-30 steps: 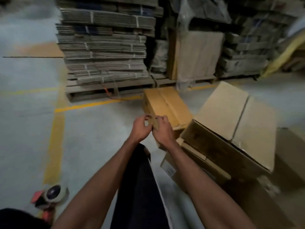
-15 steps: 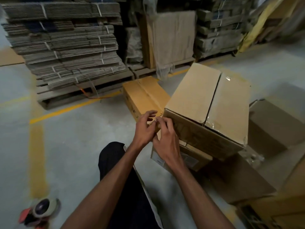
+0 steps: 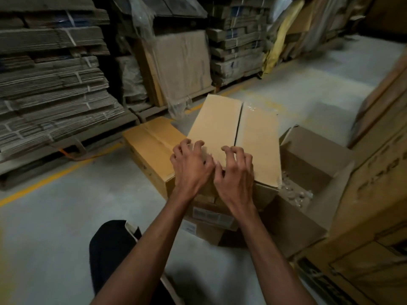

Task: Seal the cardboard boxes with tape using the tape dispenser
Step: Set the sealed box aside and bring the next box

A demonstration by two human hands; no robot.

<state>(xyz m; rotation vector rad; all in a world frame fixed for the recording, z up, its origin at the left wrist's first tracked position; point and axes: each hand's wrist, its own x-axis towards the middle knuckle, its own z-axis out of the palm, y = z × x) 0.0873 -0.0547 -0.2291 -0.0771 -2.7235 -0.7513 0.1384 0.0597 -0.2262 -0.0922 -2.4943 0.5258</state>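
The box [image 3: 222, 128] is plain matt cardboard, smooth, with a glossy strip of clear tape [image 3: 251, 106] at its far edge. The floor [image 3: 72, 216] is dull grey concrete with painted yellow lines. The stacks [image 3: 55, 89] are rough corrugated cardboard on wooden pallets [image 3: 66, 148]. Clear plastic film [image 3: 141, 16] looks shiny.

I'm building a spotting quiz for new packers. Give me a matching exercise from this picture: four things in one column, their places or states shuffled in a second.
Things:
1. closed box
2. yellow box
3. open box
4. flattened cardboard stacks

Places or states:
A. on a pallet, far left
B. flaps up, right of the hands
C. under both hands
D. lying on the floor, left of the hands

Pairs: 1-C, 2-D, 3-B, 4-A
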